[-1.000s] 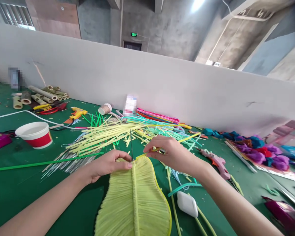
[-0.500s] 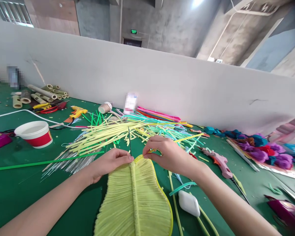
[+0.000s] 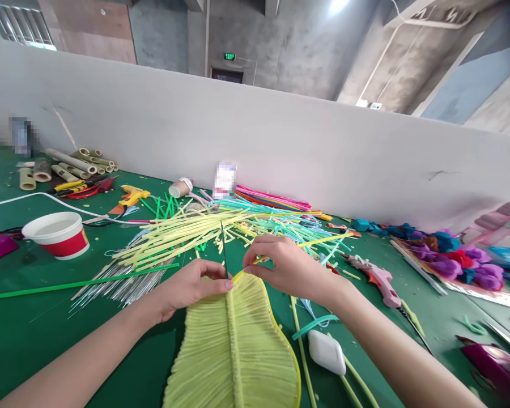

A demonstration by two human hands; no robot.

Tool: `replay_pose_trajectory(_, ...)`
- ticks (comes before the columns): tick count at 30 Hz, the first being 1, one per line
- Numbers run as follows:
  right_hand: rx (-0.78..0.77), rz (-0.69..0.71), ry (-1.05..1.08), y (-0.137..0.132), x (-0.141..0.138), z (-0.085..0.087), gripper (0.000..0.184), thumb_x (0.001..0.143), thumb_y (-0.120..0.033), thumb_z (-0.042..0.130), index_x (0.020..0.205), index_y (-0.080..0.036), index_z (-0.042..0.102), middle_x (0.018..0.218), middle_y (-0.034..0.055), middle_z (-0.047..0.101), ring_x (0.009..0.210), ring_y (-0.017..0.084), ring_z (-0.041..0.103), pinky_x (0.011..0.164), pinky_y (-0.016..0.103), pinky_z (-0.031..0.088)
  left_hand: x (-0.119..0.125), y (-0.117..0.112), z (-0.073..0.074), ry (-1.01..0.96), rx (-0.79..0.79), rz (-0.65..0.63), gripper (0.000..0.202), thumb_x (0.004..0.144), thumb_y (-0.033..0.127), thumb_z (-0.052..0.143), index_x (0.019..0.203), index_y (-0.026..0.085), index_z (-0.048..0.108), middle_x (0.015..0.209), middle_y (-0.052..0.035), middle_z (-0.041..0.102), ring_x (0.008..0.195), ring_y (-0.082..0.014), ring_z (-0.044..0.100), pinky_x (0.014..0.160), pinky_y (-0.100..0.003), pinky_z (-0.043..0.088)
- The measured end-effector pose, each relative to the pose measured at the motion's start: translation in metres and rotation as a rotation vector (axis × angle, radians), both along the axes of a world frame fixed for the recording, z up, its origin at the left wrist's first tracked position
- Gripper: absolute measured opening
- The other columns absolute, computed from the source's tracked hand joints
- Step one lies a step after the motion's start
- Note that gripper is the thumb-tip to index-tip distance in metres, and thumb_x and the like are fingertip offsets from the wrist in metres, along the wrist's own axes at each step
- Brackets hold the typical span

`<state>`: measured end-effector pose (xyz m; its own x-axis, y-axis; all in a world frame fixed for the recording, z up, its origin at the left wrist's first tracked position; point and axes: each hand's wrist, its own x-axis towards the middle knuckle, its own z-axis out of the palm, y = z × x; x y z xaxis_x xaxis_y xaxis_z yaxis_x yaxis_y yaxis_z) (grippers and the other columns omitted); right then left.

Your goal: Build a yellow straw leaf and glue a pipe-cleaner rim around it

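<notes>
Pinching leaf (image 3: 255,340) and yellow strip (image 3: 319,241)

Both arms were bare, entering from the lower corners and converging ahead. Left forearm (image 3: 97,340) slanted up and inward to the left wrist (image 3: 153,306). Left hand (image 3: 195,286) pinched: thumb extended inward, index finger arched above it, tips close together. Right forearm (image 3: 386,328) sloped up and inward from the opposite side. Right hand (image 3: 283,263) sat slightly higher, its back upward, knuckles bent, fingers curled down to meet the thumb in a pinch. Fingertips of the two hands were near each other, apart.
</notes>
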<state>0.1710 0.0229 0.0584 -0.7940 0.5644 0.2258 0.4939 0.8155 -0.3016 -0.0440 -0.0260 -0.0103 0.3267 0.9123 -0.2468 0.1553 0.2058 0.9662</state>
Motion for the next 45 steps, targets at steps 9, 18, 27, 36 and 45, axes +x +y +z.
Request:
replay_pose_trajectory(9,-0.051,-0.024,-0.009,0.000,0.002,0.001,0.006,0.088,-0.019,0.063,0.085,-0.021,0.068,0.087,0.0008,0.070,0.082,0.015,0.062,0.074,0.028,0.044,0.010,-0.003,-0.004,-0.011,0.016,0.148,0.037,0.079,0.054,0.065,0.071,0.017,0.064,0.065,0.0036,0.053,0.064,-0.0143,0.047,0.056,-0.023,0.029)
replay_pose_trajectory(18,-0.005,-0.075,-0.053,-0.014,0.007,-0.001,0.010,0.091,-0.020,0.059,0.087,-0.021,0.068,0.089,0.0016,0.067,0.084,0.015,0.061,0.073,0.028,0.046,0.004,-0.009,0.000,-0.062,-0.070,0.070,0.040,0.063,0.043,0.084,0.092,0.018,0.072,0.091,-0.0012,0.068,0.084,-0.0205,0.059,0.071,-0.026,0.042)
replay_pose_trajectory(27,0.124,-0.031,-0.097,-0.021,0.010,-0.004,0.013,0.093,-0.017,0.055,0.088,-0.019,0.066,0.088,0.0039,0.065,0.081,0.016,0.059,0.070,0.029,0.043,0.002,-0.010,-0.002,-0.056,-0.073,0.006,0.040,0.060,0.042,0.086,0.089,0.017,0.074,0.090,-0.0025,0.070,0.087,-0.0238,0.062,0.073,-0.027,0.044)
replay_pose_trajectory(36,0.155,-0.010,-0.095,-0.024,0.010,-0.008,0.012,0.094,-0.018,0.056,0.088,-0.019,0.067,0.088,0.0009,0.065,0.087,0.016,0.056,0.079,0.032,0.035,0.004,-0.012,-0.007,-0.054,-0.120,0.093,0.040,0.057,0.039,0.089,0.088,0.017,0.073,0.083,-0.0011,0.069,0.084,-0.0230,0.062,0.070,-0.027,0.044)
replay_pose_trajectory(45,0.171,-0.008,-0.096,-0.024,0.009,-0.011,0.014,0.094,-0.017,0.056,0.087,-0.019,0.067,0.087,0.0014,0.065,0.084,0.015,0.054,0.076,0.032,0.034,0.004,-0.010,-0.010,-0.040,-0.093,0.076,0.037,0.059,0.038,0.088,0.086,0.017,0.074,0.080,-0.0004,0.067,0.079,-0.0198,0.059,0.067,-0.025,0.041)
